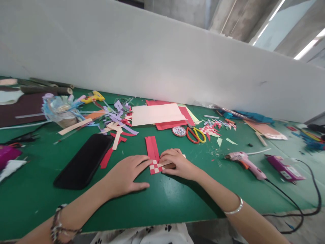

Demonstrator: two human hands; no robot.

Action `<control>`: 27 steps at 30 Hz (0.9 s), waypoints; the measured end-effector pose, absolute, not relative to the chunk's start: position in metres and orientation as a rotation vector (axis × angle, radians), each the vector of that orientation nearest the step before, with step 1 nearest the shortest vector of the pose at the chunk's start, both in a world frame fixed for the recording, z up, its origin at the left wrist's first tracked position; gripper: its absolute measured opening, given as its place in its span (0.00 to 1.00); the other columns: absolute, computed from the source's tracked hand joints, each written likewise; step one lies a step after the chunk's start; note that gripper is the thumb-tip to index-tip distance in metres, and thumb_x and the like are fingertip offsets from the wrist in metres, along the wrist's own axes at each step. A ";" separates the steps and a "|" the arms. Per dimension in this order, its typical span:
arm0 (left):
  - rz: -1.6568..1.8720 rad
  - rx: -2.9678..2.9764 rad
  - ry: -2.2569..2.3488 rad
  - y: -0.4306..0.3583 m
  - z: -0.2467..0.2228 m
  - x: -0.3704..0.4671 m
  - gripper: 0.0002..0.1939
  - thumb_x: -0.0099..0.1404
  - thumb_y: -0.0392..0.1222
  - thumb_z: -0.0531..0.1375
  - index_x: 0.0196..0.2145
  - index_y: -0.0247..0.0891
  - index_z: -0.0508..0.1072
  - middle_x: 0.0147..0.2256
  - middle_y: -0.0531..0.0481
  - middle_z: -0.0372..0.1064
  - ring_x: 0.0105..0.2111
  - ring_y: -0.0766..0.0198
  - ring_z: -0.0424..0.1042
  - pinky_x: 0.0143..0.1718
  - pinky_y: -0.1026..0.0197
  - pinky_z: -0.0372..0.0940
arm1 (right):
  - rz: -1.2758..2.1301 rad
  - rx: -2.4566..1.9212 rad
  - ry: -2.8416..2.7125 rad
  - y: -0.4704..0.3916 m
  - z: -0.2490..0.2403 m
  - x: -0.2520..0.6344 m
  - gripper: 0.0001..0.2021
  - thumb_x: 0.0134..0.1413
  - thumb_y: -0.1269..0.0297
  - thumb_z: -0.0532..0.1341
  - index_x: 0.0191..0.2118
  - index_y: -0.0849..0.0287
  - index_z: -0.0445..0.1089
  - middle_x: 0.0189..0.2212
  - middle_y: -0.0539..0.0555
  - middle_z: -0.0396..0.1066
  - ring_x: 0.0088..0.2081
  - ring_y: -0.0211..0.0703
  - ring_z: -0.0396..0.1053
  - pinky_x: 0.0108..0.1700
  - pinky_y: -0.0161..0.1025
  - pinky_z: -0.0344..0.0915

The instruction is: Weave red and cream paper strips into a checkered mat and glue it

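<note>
Near the table's front, a red and cream checkered paper weave (pixel 155 167) lies flat, with red paper strips (pixel 151 147) running away from it. My left hand (pixel 128 173) rests on the table with its fingers stretched out, the fingertips at the weave's left edge. Curled over the weave's right side is my right hand (pixel 177 164). Between its thumb and fingers shows a brown, narrow piece (pixel 169 166) whose kind I cannot make out. The cream strip ends to the right are mostly hidden under this hand.
A black phone-like slab (pixel 82 161) lies left of my left hand. Beyond the weave are scissors (pixel 196 134), a tin of pins (pixel 179 131), cream paper (pixel 157 114) and purple scraps (pixel 118 118). A pink glue gun (pixel 246 164) with a cord lies right. A white partition (pixel 162 57) stands behind.
</note>
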State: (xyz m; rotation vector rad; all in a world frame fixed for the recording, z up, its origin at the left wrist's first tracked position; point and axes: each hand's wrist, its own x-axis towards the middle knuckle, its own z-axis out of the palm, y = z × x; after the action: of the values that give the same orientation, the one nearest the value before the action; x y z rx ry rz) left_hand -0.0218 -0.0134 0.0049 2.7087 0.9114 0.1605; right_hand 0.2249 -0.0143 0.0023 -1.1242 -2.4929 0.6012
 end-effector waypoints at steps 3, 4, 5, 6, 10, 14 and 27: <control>0.242 2.673 1.031 -0.014 0.002 -0.013 0.30 0.62 0.61 0.50 0.53 0.35 0.62 0.49 0.40 0.63 0.46 0.50 0.64 0.45 0.51 0.61 | 0.581 -1.121 -2.501 -0.014 0.001 0.224 0.12 0.51 0.59 0.61 0.41 0.55 0.67 0.43 0.52 0.67 0.45 0.42 0.63 0.49 0.43 0.50; 0.271 2.662 1.042 -0.015 0.001 -0.010 0.29 0.63 0.59 0.51 0.52 0.35 0.63 0.47 0.41 0.64 0.45 0.51 0.64 0.44 0.52 0.61 | 0.573 -1.120 -2.503 -0.014 0.001 0.223 0.12 0.51 0.59 0.61 0.42 0.55 0.68 0.43 0.53 0.67 0.45 0.42 0.63 0.49 0.43 0.50; 0.302 2.650 1.049 -0.014 0.000 -0.008 0.26 0.63 0.58 0.52 0.50 0.35 0.64 0.46 0.42 0.64 0.44 0.52 0.64 0.43 0.53 0.62 | 0.564 -1.119 -2.505 -0.014 0.001 0.223 0.12 0.51 0.59 0.61 0.42 0.55 0.68 0.43 0.53 0.67 0.44 0.42 0.63 0.49 0.43 0.50; 0.330 2.636 1.054 -0.014 -0.001 -0.006 0.24 0.63 0.56 0.53 0.49 0.36 0.65 0.45 0.43 0.65 0.43 0.53 0.64 0.43 0.54 0.62 | 0.556 -1.119 -2.508 -0.015 0.001 0.223 0.12 0.51 0.59 0.61 0.42 0.55 0.68 0.43 0.52 0.67 0.44 0.41 0.63 0.49 0.42 0.50; 0.414 2.555 1.053 -0.015 -0.003 -0.003 0.16 0.63 0.51 0.55 0.44 0.38 0.66 0.42 0.46 0.65 0.42 0.56 0.64 0.42 0.55 0.62 | 0.529 -1.112 -2.520 -0.015 0.001 0.222 0.12 0.50 0.58 0.62 0.41 0.55 0.68 0.43 0.52 0.67 0.44 0.41 0.63 0.48 0.42 0.50; 0.491 2.459 1.044 -0.017 -0.004 0.000 0.14 0.63 0.47 0.55 0.45 0.40 0.64 0.44 0.48 0.62 0.42 0.58 0.66 0.43 0.58 0.63 | 0.533 -1.099 -2.518 -0.014 0.000 0.221 0.12 0.51 0.59 0.61 0.41 0.56 0.68 0.44 0.53 0.67 0.45 0.41 0.62 0.48 0.42 0.50; 0.491 2.348 1.059 -0.020 -0.003 0.003 0.08 0.61 0.43 0.57 0.38 0.39 0.64 0.39 0.50 0.60 0.37 0.61 0.66 0.39 0.61 0.62 | 0.497 -1.113 -2.532 -0.016 -0.001 0.219 0.11 0.51 0.59 0.61 0.40 0.56 0.68 0.43 0.53 0.67 0.44 0.41 0.62 0.47 0.42 0.49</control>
State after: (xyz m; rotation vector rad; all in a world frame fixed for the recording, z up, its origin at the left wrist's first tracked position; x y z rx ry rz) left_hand 0.0031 -0.0205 -0.0034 2.3476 1.0591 0.4910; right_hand 0.2192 -0.0157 -0.0013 -1.1131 -2.5323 0.4970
